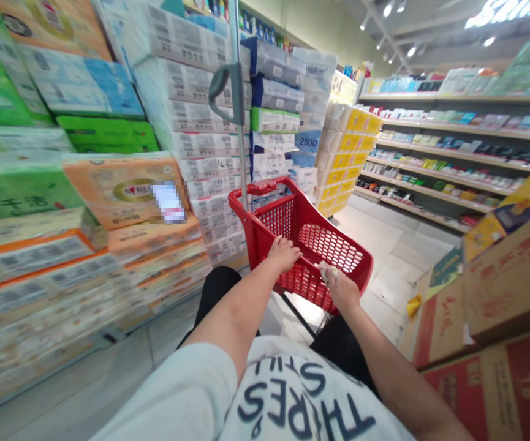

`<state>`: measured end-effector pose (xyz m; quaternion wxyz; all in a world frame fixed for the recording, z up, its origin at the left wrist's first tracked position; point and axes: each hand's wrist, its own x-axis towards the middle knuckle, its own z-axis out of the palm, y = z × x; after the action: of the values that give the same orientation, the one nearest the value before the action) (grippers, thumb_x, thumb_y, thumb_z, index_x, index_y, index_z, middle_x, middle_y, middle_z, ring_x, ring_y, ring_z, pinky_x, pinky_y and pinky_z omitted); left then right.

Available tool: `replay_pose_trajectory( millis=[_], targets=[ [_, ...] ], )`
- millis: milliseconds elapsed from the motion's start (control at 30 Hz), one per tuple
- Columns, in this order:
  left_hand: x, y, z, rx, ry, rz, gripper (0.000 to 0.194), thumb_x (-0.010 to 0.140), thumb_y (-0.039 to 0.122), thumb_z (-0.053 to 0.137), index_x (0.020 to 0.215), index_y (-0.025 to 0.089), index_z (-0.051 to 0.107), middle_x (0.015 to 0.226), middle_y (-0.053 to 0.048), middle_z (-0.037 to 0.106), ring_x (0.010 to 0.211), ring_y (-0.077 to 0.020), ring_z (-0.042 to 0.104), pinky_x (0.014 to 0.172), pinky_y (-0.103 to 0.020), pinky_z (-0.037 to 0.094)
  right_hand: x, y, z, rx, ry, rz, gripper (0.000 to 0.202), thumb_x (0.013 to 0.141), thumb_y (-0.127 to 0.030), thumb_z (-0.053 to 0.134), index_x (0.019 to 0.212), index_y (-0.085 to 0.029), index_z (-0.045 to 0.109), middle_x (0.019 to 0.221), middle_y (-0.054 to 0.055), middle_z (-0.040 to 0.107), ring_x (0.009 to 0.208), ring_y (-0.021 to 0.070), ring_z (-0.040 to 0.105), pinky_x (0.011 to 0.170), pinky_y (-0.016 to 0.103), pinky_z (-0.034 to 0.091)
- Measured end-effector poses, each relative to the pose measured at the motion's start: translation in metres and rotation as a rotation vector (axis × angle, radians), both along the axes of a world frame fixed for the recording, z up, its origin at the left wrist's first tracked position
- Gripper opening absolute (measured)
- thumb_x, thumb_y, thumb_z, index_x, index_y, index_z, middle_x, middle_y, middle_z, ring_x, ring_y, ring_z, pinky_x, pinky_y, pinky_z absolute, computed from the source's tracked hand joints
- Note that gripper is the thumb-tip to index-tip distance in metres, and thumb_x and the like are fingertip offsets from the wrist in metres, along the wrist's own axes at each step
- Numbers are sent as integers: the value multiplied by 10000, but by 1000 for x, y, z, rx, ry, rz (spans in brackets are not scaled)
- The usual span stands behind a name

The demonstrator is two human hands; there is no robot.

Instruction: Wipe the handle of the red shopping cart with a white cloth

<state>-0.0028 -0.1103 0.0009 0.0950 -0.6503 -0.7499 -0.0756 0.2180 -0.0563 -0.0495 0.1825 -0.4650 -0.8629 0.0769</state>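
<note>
A red plastic shopping cart with perforated walls stands right in front of me, and no goods show inside it. My left hand lies over the cart's near rim, its fingers curled over the edge. Farther right on the same side, my right hand is closed around a small, crumpled, pale wad at the rim. The wad's exact kind is unclear. A grey upright pole with a looped handle rises at the cart's left end.
Stacked tissue packs line the left, beside tall white-wrapped stacks. Yellow-and-white packs stand beyond the cart. Goods-filled shelves run along the back right. Cardboard boxes crowd the near right, beside the tiled floor.
</note>
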Motion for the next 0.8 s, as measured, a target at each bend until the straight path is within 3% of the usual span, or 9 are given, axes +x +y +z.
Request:
replay_pose_trajectory(
  millis=[67, 233, 433, 533, 633, 700, 800],
  targets=[
    [0, 0, 1, 0, -1, 7, 374, 968, 440, 335, 988, 286, 675, 1038, -28, 608, 1122, -215, 456, 1121, -438, 151, 0, 0, -1, 24, -7, -16, 532, 989, -495, 195, 1176, -192, 590, 977, 93, 677, 861, 208, 633, 719, 290, 455],
    [0, 0, 1, -6, -11, 14, 363, 966, 452, 343, 1002, 297, 669, 1068, -20, 606, 1124, -210, 455, 1121, -438, 153, 6, -4, -14, 287, -35, 136, 454, 981, -350, 291, 1310, -124, 507, 1097, 145, 634, 992, 229, 588, 852, 321, 437],
    [1, -2, 4, -33, 11, 1, 390, 976, 433, 313, 1023, 290, 672, 1047, -30, 605, 1118, -216, 459, 1117, -442, 159, -3, 4, 10, -44, -165, -16, 493, 998, -434, 180, 1193, -214, 575, 972, 93, 671, 842, 193, 640, 710, 290, 450],
    [2, -1, 3, -27, 10, 19, 402, 974, 446, 312, 1039, 279, 672, 1079, -43, 600, 1132, -228, 454, 1117, -448, 160, -3, 1, 6, 50, -145, 2, 480, 995, -424, 215, 1171, -173, 584, 930, 109, 664, 853, 202, 635, 716, 289, 447],
    [1, 0, 1, -18, -5, 20, 407, 973, 450, 308, 1036, 286, 674, 1089, -43, 595, 1130, -230, 455, 1118, -453, 158, 2, -7, -5, 241, -81, 79, 454, 987, -360, 259, 1272, -131, 528, 1054, 146, 641, 982, 230, 600, 810, 312, 436],
    [1, -1, 0, -14, -9, 13, 405, 975, 448, 305, 1028, 291, 675, 1077, -41, 595, 1128, -224, 454, 1119, -450, 157, 4, -10, -5, 194, -63, 48, 467, 987, -387, 260, 1280, -139, 525, 1079, 144, 638, 1003, 235, 593, 820, 316, 432],
    [1, -2, 1, -17, -4, 3, 395, 975, 441, 312, 1012, 285, 674, 1041, -36, 600, 1120, -214, 454, 1123, -443, 147, 2, -9, 4, -4, -52, -65, 544, 981, -514, 185, 1154, -209, 602, 973, 96, 669, 858, 209, 631, 711, 296, 441]
  ],
)
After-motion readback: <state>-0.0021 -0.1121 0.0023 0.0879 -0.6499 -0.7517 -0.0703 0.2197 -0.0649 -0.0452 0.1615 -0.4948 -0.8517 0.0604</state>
